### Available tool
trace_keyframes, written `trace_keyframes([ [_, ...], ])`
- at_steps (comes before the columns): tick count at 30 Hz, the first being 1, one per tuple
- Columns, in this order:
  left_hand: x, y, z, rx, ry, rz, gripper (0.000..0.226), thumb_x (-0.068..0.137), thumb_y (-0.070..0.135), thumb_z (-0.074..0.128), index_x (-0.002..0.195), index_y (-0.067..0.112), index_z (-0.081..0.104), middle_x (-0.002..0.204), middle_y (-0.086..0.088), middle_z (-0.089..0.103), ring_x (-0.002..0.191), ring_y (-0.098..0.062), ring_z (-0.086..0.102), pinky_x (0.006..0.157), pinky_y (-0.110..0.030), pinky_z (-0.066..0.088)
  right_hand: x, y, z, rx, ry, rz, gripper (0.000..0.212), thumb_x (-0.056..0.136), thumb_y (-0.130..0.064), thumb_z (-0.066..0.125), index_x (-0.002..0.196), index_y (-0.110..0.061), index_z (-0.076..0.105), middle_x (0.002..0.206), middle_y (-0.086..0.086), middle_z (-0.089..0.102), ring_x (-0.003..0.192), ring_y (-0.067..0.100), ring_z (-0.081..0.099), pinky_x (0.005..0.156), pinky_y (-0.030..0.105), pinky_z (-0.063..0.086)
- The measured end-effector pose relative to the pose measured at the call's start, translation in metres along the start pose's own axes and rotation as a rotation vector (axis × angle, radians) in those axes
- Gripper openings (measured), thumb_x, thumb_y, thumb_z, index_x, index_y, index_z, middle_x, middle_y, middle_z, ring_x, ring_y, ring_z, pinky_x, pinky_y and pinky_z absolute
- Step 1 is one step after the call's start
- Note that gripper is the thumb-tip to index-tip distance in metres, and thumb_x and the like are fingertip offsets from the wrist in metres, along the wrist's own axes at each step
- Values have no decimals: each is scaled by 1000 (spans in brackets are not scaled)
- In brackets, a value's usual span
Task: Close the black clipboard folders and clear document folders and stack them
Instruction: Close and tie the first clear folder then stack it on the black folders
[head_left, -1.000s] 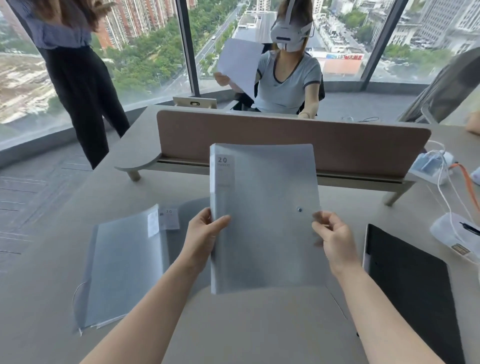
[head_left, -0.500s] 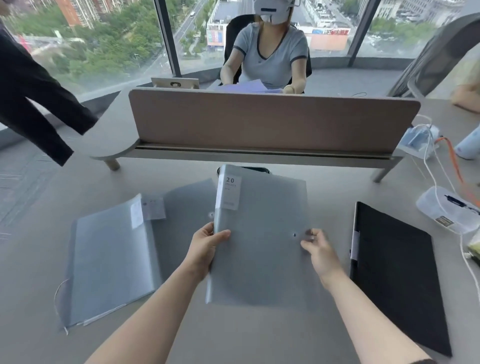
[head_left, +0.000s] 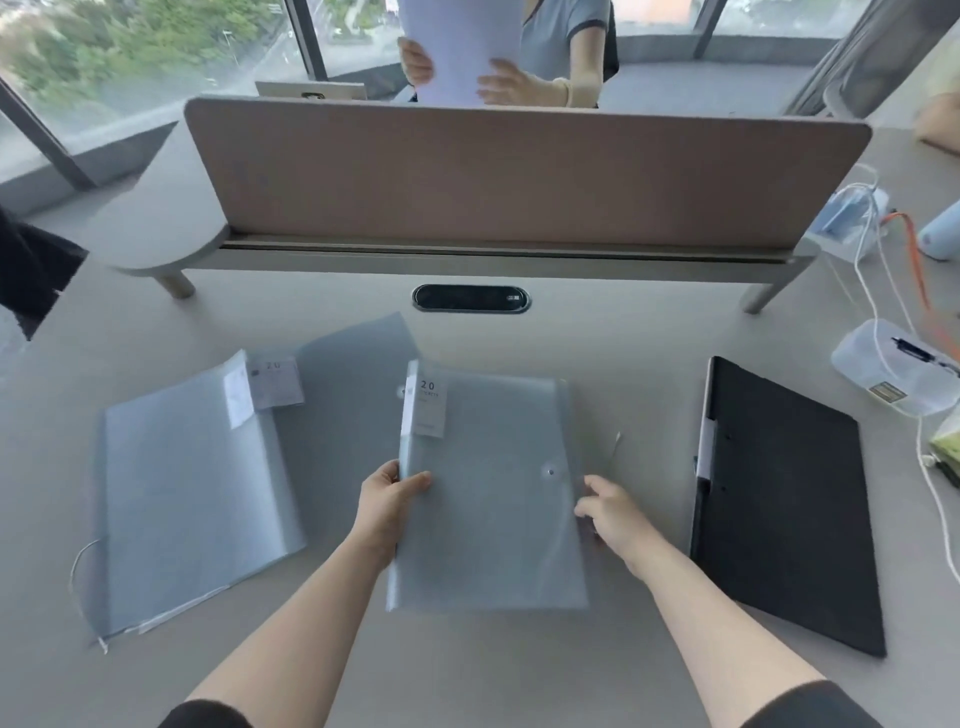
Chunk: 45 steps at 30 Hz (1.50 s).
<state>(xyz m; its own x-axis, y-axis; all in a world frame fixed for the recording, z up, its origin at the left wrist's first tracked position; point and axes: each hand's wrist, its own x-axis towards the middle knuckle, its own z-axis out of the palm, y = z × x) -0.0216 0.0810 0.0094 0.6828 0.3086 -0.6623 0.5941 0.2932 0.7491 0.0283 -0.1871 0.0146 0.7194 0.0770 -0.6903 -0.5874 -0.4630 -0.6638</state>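
Note:
A closed clear document folder (head_left: 488, 499) with a "20" label lies low over the middle of the desk. My left hand (head_left: 387, 506) grips its left edge near the spine. My right hand (head_left: 610, 514) holds its right edge, just right of the snap button. A second clear document folder (head_left: 197, 483) lies open on the desk to the left, its cover spread toward the middle. A closed black clipboard folder (head_left: 784, 509) lies flat on the right, apart from both hands.
A brown divider panel (head_left: 519, 171) stands across the desk behind a cable port (head_left: 471, 299). A clear plastic box (head_left: 893, 369), white and orange cables and a blue bottle (head_left: 940, 234) sit at the right. A person opposite holds paper (head_left: 462, 47).
Both hands have lowered the closed clear folder from upright in front of me down flat toward the desk. The camera has tilted downward.

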Motion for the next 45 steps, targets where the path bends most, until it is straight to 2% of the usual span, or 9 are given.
trace_keyframes([
  [5, 7, -13, -3, 195, 141, 47, 39, 63, 23, 68, 97, 4, 65, 92, -23, 71, 76, -31, 69, 78, -54, 59, 7, 8, 3, -271, 5, 66, 22, 78, 4, 49, 65, -13, 50, 49, 3, 46, 32, 12, 41, 40, 19, 30],
  [9, 5, -17, -3, 473, 254, 72, 56, 77, 31, 69, 129, 21, 50, 114, -3, 64, 96, -24, 64, 85, -39, 53, 10, 11, -2, -455, 28, 48, 20, 79, -10, 58, 60, -17, 60, 53, 1, 52, 45, 16, 43, 50, 22, 32],
  [14, 3, -19, 8, 1015, 368, 302, 63, 77, 25, 69, 137, 23, 47, 134, -7, 47, 120, -32, 44, 94, -42, 40, 8, 5, -7, -615, 24, 112, 22, 82, -26, 61, 62, -15, 57, 57, 2, 52, 55, 21, 48, 52, 26, 30],
  [18, 5, -14, 30, 1274, 125, 540, 58, 78, 33, 68, 134, 28, 53, 152, -1, 40, 140, -27, 31, 110, -39, 26, 11, -7, -5, -459, 28, 174, 25, 82, -22, 57, 58, -14, 55, 52, 1, 48, 47, 20, 42, 47, 23, 27],
  [23, 16, -13, 55, 1539, -192, 547, 78, 82, 50, 66, 150, 37, 29, 165, 2, 7, 151, -26, 1, 122, -42, 4, 25, -20, -1, -340, 40, 278, 22, 80, -10, 51, 60, -15, 59, 53, 4, 50, 44, 19, 38, 45, 19, 27],
  [29, 24, -22, 55, 1617, -205, 556, 81, 83, 55, 65, 151, 41, 22, 165, 5, 3, 151, -26, -2, 122, -44, 1, 51, -25, 8, -369, 123, 219, 15, 72, -9, 51, 71, -5, 65, 60, 12, 62, 44, 22, 46, 44, 20, 33],
  [34, 25, -22, 54, 1607, -201, 561, 81, 82, 58, 63, 151, 43, 22, 165, 5, 3, 152, -25, -1, 122, -44, 2, 66, -34, 24, -491, 109, 175, 14, 76, -10, 52, 78, -4, 64, 78, 17, 66, 80, 33, 68, 54, 25, 41],
  [38, 26, -23, 53, 1589, -196, 565, 80, 83, 58, 63, 150, 44, 23, 166, 7, 3, 152, -23, 0, 122, -43, 2, 68, -50, 40, -672, 191, 98, 26, 85, -10, 47, 102, -2, 66, 106, 20, 69, 104, 36, 65, 72, 29, 43],
  [45, 28, -25, 51, 1576, -202, 565, 80, 82, 59, 63, 150, 45, 23, 166, 7, 2, 152, -23, -1, 122, -43, 2, 64, -57, 69, -896, 166, -86, 26, 87, -20, 51, 102, -11, 71, 109, 13, 71, 102, 32, 66, 76, 29, 47],
])
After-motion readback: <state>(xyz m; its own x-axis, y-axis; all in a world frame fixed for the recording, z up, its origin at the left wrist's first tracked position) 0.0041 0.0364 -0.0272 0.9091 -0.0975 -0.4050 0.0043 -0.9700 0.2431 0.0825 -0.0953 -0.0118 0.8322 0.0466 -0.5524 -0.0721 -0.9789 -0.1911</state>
